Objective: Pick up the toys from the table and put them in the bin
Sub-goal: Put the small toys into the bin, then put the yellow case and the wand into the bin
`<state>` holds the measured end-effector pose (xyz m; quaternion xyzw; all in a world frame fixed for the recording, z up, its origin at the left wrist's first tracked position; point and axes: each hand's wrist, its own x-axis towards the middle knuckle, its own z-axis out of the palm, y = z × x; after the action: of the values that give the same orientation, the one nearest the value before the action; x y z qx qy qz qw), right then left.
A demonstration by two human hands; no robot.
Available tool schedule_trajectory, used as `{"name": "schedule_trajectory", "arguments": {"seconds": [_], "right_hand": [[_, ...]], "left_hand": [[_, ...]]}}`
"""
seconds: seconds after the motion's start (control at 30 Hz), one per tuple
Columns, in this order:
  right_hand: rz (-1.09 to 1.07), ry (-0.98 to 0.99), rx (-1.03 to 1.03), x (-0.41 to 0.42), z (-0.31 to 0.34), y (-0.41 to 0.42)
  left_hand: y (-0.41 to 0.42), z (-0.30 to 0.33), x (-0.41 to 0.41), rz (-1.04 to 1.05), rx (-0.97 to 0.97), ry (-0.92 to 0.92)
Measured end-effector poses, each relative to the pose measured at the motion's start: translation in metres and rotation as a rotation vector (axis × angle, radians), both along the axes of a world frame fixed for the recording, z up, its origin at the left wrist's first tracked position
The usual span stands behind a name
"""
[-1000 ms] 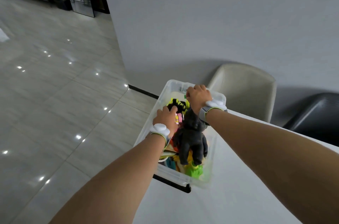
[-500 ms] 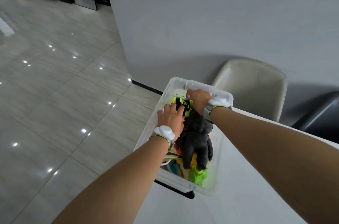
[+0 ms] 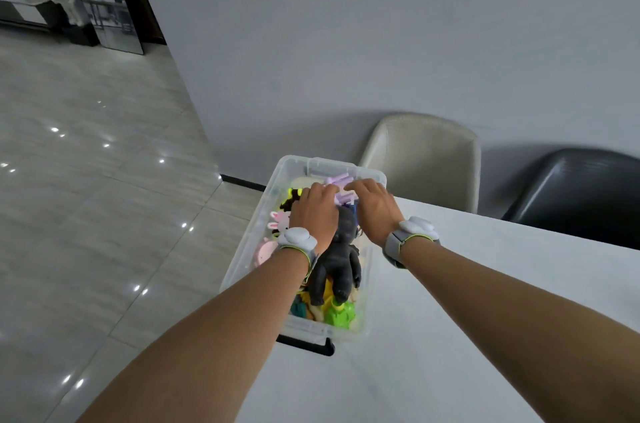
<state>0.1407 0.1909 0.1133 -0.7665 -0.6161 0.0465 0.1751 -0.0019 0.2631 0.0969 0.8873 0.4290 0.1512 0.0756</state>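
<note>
Reaching into the clear plastic bin (image 3: 375, 180) at the table's corner, both hands have shifted toward its far end since a moment ago, when the right hand sat by the yellow-and-black toy and the left lay nearer the middle. In the head view, the left hand (image 3: 317, 211) lies palm down over the toys with its fingers roughly straight, and the right hand (image 3: 372, 206) does the same beside it; both touch a lilac toy (image 3: 341, 180) near the far wall. Whether either hand actually has hold of it cannot be told, since the fingertips are partly hidden.

The toys are in the bin: a dark grey plush figure (image 3: 337, 260) lies on top along the middle, a pink bunny piece (image 3: 280, 220) sits at the left wall, and a green toy (image 3: 339, 315) at the near end. This looks like settling or pressing the load down, so the task seems close to finished.

The white table (image 3: 450, 336) shows no other toys in sight. Behind it stand a beige chair (image 3: 426, 152) and a dark chair (image 3: 581, 187) against a grey wall; glossy tiled floor (image 3: 86, 214) spreads to the left.
</note>
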Motion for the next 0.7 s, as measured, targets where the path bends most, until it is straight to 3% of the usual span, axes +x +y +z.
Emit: {"name": "schedule_trajectory", "arguments": {"seconds": [0.3, 0.7], "right_hand": [[-0.242, 0.111, 0.212, 0.033, 0.03, -0.094], [-0.616, 0.136, 0.228, 0.128, 0.036, -0.29]], "left_hand": [[-0.077, 0.034, 0.072, -0.161, -0.012, -0.106], [-0.221, 0.036, 0.194, -0.427, -0.116, -0.147]]}}
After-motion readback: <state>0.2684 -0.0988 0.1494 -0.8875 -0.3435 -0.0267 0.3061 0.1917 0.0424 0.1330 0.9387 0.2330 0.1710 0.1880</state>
